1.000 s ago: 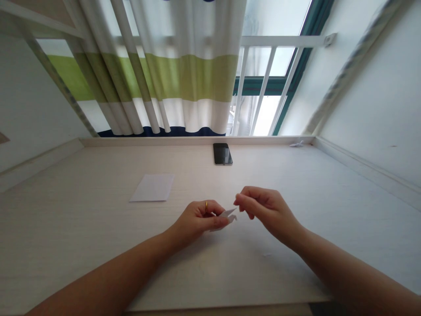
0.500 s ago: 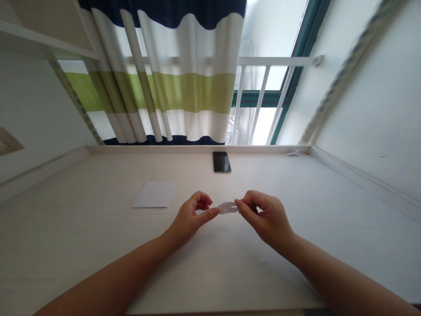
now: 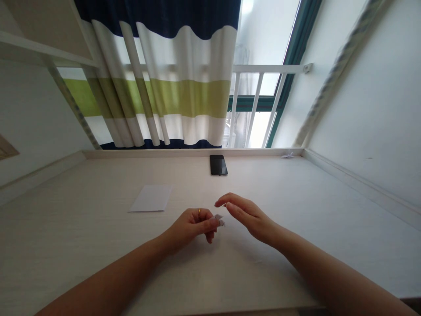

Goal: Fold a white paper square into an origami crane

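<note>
My left hand (image 3: 197,224), with a gold ring on one finger, pinches a small crumpled piece of white paper (image 3: 219,220) between thumb and fingers. Most of the paper is hidden in the grip; only its right end sticks out. My right hand (image 3: 248,216) hovers just right of and above that end, apart from it. Its fingers are stretched out and point left, with a narrow gap between thumb and forefinger. Both hands are over the pale table (image 3: 184,281).
A folded white sheet (image 3: 151,198) lies left of my hands. Farther back is a dark phone (image 3: 219,165) near the table's raised back edge (image 3: 158,153). A small white scrap (image 3: 287,156) sits at the back right corner. Behind hangs a striped curtain (image 3: 197,98).
My right hand has let go of the paper and its fingers have straightened. My left hand has closed round the paper and turned. The view has tilted slightly.
</note>
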Demonstrator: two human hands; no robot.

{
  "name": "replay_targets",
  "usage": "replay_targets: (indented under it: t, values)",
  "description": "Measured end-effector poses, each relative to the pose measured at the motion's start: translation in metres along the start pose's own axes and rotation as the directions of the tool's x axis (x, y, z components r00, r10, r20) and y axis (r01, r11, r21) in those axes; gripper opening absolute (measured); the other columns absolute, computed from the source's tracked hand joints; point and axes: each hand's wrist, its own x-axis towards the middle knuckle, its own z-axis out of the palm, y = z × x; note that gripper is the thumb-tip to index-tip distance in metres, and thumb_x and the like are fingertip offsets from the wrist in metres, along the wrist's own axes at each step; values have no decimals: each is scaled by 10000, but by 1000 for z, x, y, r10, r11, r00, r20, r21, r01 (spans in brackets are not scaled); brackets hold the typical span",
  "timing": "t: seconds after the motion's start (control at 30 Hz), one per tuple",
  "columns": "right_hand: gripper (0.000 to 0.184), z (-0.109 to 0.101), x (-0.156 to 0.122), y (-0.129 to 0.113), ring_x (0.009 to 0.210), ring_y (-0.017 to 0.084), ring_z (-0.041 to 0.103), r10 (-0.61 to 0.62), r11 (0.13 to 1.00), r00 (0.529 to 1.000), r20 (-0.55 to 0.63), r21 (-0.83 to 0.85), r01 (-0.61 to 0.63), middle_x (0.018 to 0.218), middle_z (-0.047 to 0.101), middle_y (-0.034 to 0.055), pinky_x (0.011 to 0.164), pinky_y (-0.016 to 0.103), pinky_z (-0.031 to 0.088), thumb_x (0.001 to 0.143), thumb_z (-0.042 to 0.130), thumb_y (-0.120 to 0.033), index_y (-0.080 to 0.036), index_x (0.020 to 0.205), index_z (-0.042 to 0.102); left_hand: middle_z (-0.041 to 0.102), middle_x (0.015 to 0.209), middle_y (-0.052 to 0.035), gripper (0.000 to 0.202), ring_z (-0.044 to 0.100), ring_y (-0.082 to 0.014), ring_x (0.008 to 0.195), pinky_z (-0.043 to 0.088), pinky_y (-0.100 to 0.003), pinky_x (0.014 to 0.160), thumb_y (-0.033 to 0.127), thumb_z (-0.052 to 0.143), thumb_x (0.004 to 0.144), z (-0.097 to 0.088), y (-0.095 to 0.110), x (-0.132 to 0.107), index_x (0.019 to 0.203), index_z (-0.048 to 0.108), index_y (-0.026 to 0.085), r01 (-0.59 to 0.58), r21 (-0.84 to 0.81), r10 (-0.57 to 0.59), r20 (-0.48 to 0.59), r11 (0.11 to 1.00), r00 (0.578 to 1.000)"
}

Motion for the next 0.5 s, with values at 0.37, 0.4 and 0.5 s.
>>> replay_targets:
  t: [0.37, 0.4, 0.5]
  values:
    - [359, 13, 0, 14, 514, 77, 471, 174, 855, 906, 385, 398, -334, 536, 518, -21, 543, 223, 349, 761, 525, -472, -132, 651, 491, 583, 455, 10, 253, 526, -82, 386, 378, -191, 436, 336, 614, 713, -8, -3, -3, 600, 537, 123, 91, -101, -74, 163, 991, 984]
    - [355, 15, -1, 15, 490, 73, 471, 160, 822, 904, 396, 453, -344, 518, 513, -26, 523, 217, 344, 757, 535, -464, -131, 644, 488, 583, 455, 9, 255, 528, -84, 385, 380, -192, 433, 339, 619, 708, -8, -4, -3, 602, 537, 122, 92, -119, -71, 172, 989, 983]
    - [345, 21, -2, 17, 434, 67, 467, 142, 733, 901, 409, 568, -374, 478, 513, -36, 466, 205, 333, 744, 558, -453, -132, 638, 488, 590, 482, -7, 275, 543, -102, 399, 388, -202, 416, 365, 629, 690, -7, -5, -3, 607, 550, 115, 85, -171, -51, 193, 982, 980]
